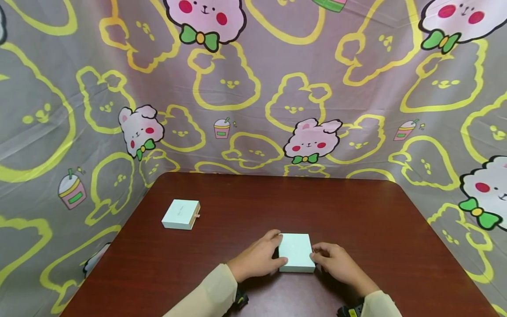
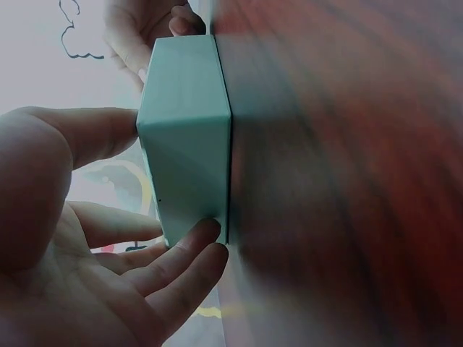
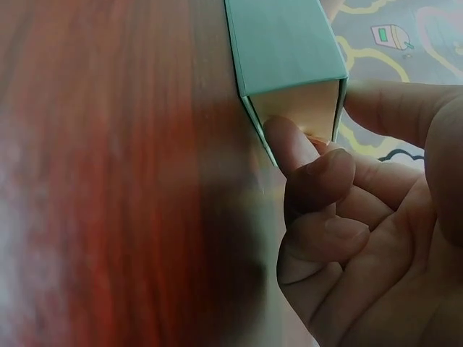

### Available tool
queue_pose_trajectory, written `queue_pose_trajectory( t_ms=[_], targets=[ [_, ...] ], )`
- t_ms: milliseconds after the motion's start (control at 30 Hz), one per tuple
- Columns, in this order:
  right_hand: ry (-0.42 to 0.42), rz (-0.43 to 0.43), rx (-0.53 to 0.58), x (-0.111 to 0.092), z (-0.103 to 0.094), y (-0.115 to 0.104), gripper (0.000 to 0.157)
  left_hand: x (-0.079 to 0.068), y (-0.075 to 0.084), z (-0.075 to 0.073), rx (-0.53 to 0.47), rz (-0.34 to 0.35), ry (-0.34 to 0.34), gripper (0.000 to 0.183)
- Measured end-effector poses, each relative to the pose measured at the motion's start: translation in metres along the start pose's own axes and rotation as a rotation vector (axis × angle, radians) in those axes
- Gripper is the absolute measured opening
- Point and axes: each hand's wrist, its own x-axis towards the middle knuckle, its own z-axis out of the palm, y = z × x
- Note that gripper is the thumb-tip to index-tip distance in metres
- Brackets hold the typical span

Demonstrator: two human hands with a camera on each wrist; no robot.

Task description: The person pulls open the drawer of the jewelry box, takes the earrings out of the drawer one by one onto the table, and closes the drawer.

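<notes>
A pale mint-green drawer box (image 1: 296, 252) lies on the table between both hands. My left hand (image 1: 259, 257) holds its left side, thumb on the top edge near the front corner and fingers along the side wall, as the left wrist view shows. On the right side, my right hand (image 1: 336, 263) grips the box's open end. In the right wrist view its thumb rests by the sleeve's upper edge, and a curled finger touches the cream drawer end (image 3: 300, 108). A small part of a ribbon tab (image 3: 318, 139) shows beside that finger; the rest is hidden.
A second mint-green drawer box (image 1: 181, 214), with a ribbon tab on its right side, sits at the table's left. The dark red-brown wooden table (image 1: 356, 211) is enclosed by a hanging cloth (image 1: 253, 119) with cartoon prints.
</notes>
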Motion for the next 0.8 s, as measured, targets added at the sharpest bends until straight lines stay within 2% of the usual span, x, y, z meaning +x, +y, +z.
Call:
queue_pose_trajectory(
  t_ms=[300,567,733,800],
  targets=[
    [-0.004,-0.012,-0.003,-0.004,-0.003,0.004,0.027,0.0,0.004,0.003,-0.004,0.003,-0.012,0.071],
    [-0.023,-0.036,0.029,-0.003,-0.004,0.006,0.03,-0.001,0.004,0.005,-0.027,-0.005,-0.002,0.07],
    [-0.043,-0.028,0.028,-0.002,-0.007,0.01,0.03,-0.001,0.001,0.009,-0.111,-0.025,0.006,0.077],
    [-0.048,-0.017,0.034,-0.002,-0.008,0.012,0.032,-0.001,-0.001,0.011,-0.206,-0.045,0.009,0.084]
  ],
)
